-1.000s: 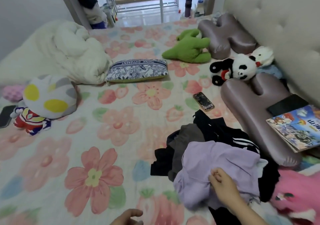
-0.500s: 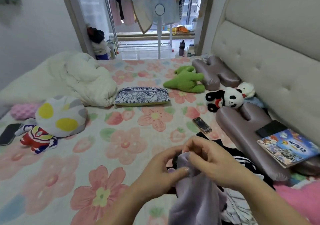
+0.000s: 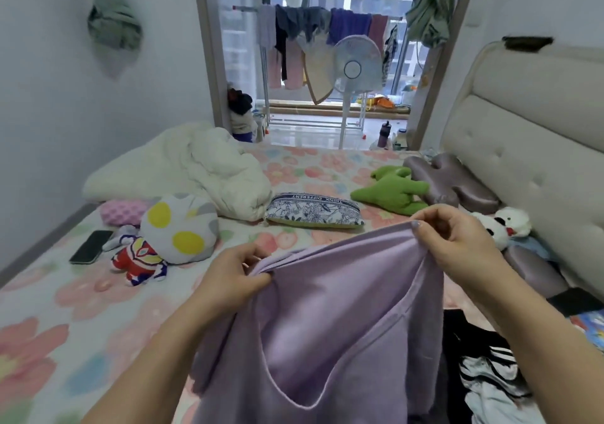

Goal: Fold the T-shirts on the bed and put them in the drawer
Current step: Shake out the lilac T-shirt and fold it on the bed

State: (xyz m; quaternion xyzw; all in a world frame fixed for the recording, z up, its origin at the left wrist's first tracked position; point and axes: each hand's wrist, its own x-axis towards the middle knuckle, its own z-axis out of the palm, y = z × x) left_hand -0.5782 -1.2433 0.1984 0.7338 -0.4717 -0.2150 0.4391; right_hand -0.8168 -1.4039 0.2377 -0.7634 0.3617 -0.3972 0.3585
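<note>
A lilac T-shirt (image 3: 330,319) hangs in the air over the flowered bed (image 3: 65,299), stretched between both hands. My left hand (image 3: 228,280) pinches its upper edge on the left. My right hand (image 3: 457,244) pinches the same edge higher up on the right. The shirt's neckline curves near the bottom of the view. A pile of dark and striped clothes (image 3: 483,368) lies on the bed at the lower right, partly hidden behind the lilac shirt. No drawer is in view.
On the bed lie a white duvet (image 3: 196,165), a patterned pouch (image 3: 313,211), a green plush (image 3: 392,190), a round plush with a toy figure (image 3: 176,227), a phone (image 3: 91,247) and a panda plush (image 3: 503,224). The padded headboard (image 3: 529,149) runs along the right.
The lilac shirt has been lifted off the pile. My hands, close together half a second ago, have moved apart and spread its top edge. The view has tilted up.
</note>
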